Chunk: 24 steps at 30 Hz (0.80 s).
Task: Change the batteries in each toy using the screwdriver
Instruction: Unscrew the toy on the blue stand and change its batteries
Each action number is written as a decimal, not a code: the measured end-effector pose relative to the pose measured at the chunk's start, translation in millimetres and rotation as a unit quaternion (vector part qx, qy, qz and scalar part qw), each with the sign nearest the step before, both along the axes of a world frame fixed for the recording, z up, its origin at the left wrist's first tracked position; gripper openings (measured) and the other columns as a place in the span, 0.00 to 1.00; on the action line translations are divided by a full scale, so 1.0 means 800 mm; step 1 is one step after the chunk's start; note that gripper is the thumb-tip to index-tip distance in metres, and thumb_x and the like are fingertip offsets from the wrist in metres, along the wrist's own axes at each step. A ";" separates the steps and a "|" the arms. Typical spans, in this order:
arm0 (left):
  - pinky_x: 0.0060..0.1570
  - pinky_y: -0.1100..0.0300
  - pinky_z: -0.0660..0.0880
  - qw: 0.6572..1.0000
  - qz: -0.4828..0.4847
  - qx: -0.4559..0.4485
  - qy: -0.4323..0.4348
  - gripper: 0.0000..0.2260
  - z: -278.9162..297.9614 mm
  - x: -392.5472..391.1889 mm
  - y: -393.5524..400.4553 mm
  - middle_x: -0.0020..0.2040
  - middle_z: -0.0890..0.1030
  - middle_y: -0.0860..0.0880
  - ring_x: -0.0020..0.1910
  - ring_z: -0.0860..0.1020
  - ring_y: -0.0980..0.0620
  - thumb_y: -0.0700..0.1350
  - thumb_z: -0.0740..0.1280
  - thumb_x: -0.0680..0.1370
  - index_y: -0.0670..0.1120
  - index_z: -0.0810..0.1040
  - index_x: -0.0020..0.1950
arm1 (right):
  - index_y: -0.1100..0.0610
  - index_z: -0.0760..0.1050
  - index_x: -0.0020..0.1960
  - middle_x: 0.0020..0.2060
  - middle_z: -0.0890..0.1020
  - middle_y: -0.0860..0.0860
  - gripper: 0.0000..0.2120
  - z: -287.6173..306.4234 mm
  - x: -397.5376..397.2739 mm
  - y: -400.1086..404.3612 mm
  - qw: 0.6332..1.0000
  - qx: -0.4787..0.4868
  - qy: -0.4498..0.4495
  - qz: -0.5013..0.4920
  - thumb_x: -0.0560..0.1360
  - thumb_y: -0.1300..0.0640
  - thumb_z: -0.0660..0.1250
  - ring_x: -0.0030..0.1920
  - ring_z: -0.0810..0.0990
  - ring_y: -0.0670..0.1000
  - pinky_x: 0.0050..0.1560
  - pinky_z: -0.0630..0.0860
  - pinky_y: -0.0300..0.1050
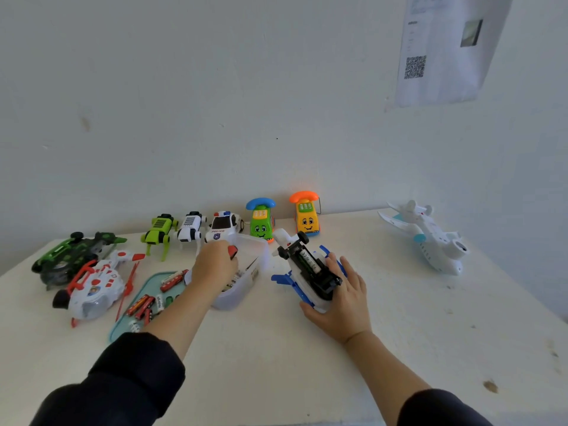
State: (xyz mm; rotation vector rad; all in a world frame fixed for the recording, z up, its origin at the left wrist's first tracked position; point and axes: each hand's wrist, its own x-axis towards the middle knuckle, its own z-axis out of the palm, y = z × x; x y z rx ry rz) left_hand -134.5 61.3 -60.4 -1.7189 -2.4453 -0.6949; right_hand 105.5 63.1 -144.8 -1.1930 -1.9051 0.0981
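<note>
White desk [276,348] against a pale wall carries the toys. At centre frame an upturned white-and-blue toy plane [307,272] shows batteries in its open black bay; the right hand [341,299] holds it with fingers spread around its body. Left of it, the left hand [215,265] curls around a red-tipped object inside a clear plastic box [246,272]. Red batteries [144,305] lie on a teal tray [123,324] at lower left.

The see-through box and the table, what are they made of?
The see-through box looks like thin clear plastic: milky, slightly glossy walls let the things inside show through. The table has a matte, cream-white painted-looking top with scuffs and brown marks; what lies under that coat cannot be told.
</note>
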 end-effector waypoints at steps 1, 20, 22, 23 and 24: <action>0.34 0.61 0.66 0.998 -0.017 0.044 -0.035 0.06 0.005 0.003 0.000 0.39 0.76 0.44 0.40 0.75 0.45 0.39 0.65 0.75 0.40 0.74 0.39 | 0.53 0.58 0.71 0.68 0.71 0.54 0.42 -0.001 0.000 0.000 1.000 -0.002 0.003 0.000 0.63 0.34 0.62 0.70 0.63 0.56 0.65 0.67 0.61; 0.25 0.44 0.73 0.865 -0.239 0.386 -0.215 0.09 0.049 0.117 -0.025 0.28 0.74 0.41 0.25 0.76 0.40 0.52 0.64 0.73 0.57 0.66 0.35 | 0.51 0.56 0.72 0.69 0.70 0.52 0.43 -0.003 -0.001 0.003 1.000 -0.008 0.018 -0.002 0.62 0.34 0.62 0.70 0.63 0.56 0.66 0.62 0.54; 0.24 0.48 0.72 0.864 -0.255 0.390 -0.192 0.09 0.050 0.121 -0.027 0.28 0.74 0.42 0.25 0.76 0.41 0.52 0.63 0.74 0.57 0.65 0.36 | 0.51 0.56 0.72 0.69 0.70 0.53 0.43 -0.002 -0.001 0.002 1.000 -0.006 0.017 -0.002 0.62 0.34 0.62 0.70 0.63 0.56 0.66 0.62 0.53; 0.23 0.51 0.72 0.863 -0.260 0.393 -0.184 0.09 0.050 0.123 -0.027 0.28 0.74 0.43 0.25 0.76 0.41 0.51 0.63 0.74 0.55 0.65 0.36 | 0.51 0.55 0.72 0.69 0.70 0.53 0.43 -0.001 -0.001 0.001 1.000 -0.005 0.014 -0.003 0.62 0.34 0.62 0.70 0.63 0.56 0.66 0.61 0.53; 0.23 0.53 0.72 0.861 -0.265 0.395 -0.179 0.09 0.050 0.123 -0.028 0.28 0.74 0.44 0.25 0.76 0.42 0.50 0.63 0.74 0.53 0.66 0.36 | 0.51 0.55 0.72 0.69 0.70 0.53 0.43 -0.001 -0.001 0.001 1.000 -0.005 0.010 -0.004 0.62 0.34 0.61 0.69 0.63 0.56 0.65 0.61 0.53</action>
